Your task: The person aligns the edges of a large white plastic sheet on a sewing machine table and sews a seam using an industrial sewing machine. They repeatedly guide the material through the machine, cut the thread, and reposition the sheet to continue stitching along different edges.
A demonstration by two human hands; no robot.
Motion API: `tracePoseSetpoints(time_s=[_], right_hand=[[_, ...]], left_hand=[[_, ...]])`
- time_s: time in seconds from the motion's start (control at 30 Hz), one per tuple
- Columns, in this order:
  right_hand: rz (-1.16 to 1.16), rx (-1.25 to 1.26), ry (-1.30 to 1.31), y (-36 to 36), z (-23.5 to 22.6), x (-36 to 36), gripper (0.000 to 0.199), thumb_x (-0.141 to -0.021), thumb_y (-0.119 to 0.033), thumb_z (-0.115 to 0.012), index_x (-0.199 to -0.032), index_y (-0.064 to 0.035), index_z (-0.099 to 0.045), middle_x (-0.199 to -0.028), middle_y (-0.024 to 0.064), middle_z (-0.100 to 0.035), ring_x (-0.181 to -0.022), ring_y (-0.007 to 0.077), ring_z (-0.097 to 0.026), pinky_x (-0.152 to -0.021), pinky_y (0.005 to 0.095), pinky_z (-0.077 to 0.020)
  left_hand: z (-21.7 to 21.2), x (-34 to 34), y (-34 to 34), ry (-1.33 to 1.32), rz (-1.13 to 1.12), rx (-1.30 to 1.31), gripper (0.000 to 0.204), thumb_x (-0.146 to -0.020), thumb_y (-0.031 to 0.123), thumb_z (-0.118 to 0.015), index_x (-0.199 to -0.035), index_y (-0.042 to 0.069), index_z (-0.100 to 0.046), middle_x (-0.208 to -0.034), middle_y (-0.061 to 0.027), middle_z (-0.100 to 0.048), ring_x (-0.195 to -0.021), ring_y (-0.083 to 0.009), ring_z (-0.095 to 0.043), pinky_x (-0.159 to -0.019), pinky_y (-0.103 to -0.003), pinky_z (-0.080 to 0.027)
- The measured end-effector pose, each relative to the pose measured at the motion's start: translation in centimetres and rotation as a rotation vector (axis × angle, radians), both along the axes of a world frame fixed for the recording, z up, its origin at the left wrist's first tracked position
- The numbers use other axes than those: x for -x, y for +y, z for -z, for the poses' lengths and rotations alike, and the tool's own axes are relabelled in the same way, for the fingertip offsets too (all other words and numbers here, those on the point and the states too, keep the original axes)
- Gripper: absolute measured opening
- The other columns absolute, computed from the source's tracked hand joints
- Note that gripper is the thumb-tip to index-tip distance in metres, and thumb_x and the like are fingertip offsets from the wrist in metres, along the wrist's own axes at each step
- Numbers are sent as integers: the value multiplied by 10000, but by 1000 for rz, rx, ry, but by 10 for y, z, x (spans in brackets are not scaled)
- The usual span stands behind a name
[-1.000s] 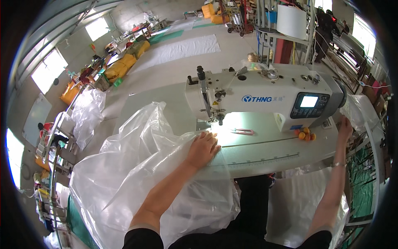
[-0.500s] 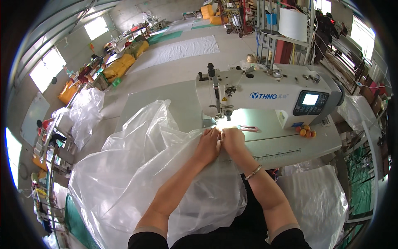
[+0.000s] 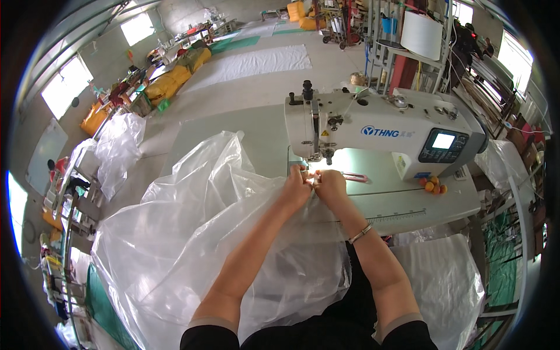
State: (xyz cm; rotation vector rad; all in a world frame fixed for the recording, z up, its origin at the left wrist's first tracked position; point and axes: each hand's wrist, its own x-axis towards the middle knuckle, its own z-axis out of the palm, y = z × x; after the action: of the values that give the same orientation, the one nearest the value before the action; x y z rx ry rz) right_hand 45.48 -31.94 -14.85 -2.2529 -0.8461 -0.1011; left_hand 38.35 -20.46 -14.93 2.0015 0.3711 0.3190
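Note:
A large translucent plastic sheet spreads in folds across my lap and over the left of the sewing table. At its upper edge, my left hand pinches the plastic just in front of the needle area of the white sewing machine. Close beside it, my right hand is closed on the same edge, fingertips nearly touching those of the left. The fingers partly hide the bit of edge between them. A lamp lights the spot under the machine head.
Right of my hands lies a pink-handled cutter, with several small orange fruits farther right. A ruler scale runs along the table's front. More plastic hangs at the lower right. A thread cone stands behind.
Both hands have shifted slightly up toward the needle area, and the fingers are drawn into a tighter pinch. The whole view has swung a little, so the machine appears farther right.

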Motion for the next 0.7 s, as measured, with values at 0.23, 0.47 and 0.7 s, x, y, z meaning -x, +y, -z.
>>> tracePoseSetpoints(time_s=[0.23,0.47,0.7], right_hand=[[-178,271,-391,1,-1,7,54,-734,-56,-612,-774,-19,-619,-824,142,-585,-775,296,-627,-671,387,-510],[-164,362,-363,11,-11,24,158,-774,-37,-582,-913,0,-651,-948,135,-607,-844,237,-645,-721,334,-536],[-193,362,-359,-7,-8,41,205,-775,-42,-561,-944,39,-642,-1044,165,-574,-1029,255,-565,-751,351,-531]], left_hand=[[-16,-2,-5,65,-166,324,376,-873,-19,-504,-1218,-19,-354,-1111,-120,-595,-942,-177,-578,-834,-289,-463],[-7,11,-3,-209,-58,-67,324,-876,-101,-401,-1171,17,-461,-1056,-115,-592,-959,-205,-580,-848,-299,-455],[-6,16,4,-205,190,-175,354,-817,-29,-472,-1154,30,-562,-1089,-185,-603,-1082,-330,-552,-950,-385,-410]])
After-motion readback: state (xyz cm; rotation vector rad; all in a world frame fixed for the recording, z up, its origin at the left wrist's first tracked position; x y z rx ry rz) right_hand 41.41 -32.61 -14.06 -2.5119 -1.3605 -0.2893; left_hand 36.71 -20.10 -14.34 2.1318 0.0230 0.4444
